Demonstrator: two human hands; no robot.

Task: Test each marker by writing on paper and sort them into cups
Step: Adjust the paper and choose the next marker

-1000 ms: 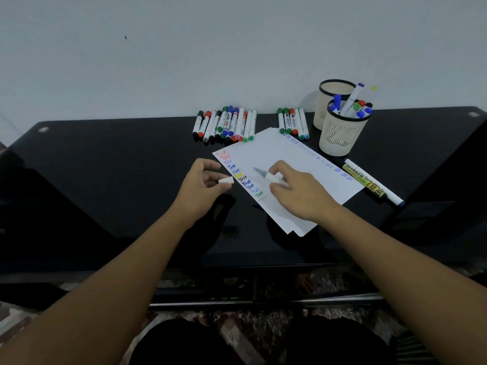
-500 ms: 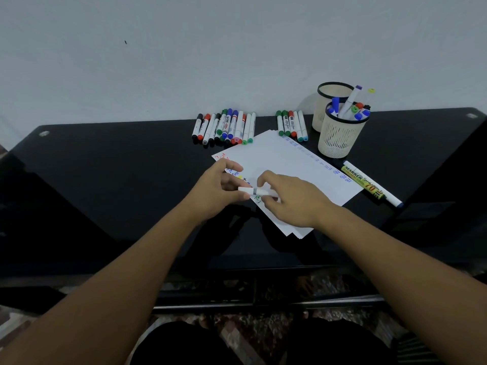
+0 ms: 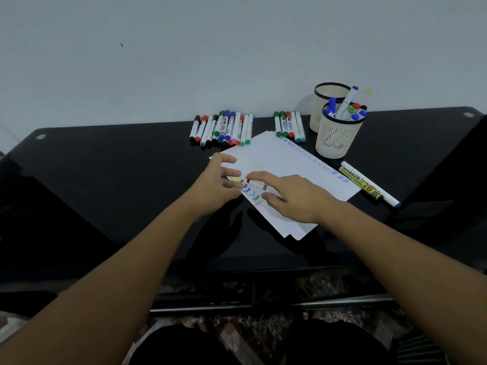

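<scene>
right hand (image 3: 297,197): over the near half of the paper, thumb and forefinger pinching a small white marker (image 3: 257,186) that lies level just above the sheet; the other fingers are spread and relaxed.
left hand (image 3: 217,185): at the paper's left edge, fingers loosely splayed beside the marker's left end; whether its fingertips touch the marker cannot be told, and it does not plainly grip anything.
marker: between the 2 hands, over the column of coloured "test" words; its cap looks to be on, though the blur leaves that uncertain.
paper (image 3: 287,164): a few stacked white sheets lying askew near the middle of the table (image 3: 105,180), one column of test words down the left margin, a row of blue marks along the right edge.
step in hand: judged as the end of 1 test, capped marker ready for sorting.
front cup (image 3: 338,133): toward the table's back right corner, already holding several markers.
rear cup (image 3: 330,106): just behind it against the back edge, looks empty from here.
untested rows: a larger group of markers (image 3: 222,127) along the back edge left of the paper's top corner, a smaller group (image 3: 290,125) to its right.
big permanent marker (image 3: 367,183): lying off the paper's right edge.
next move: likely the right hand carries the marker to whichever cup suits its result, and drops it upright without toppling the cup.
</scene>
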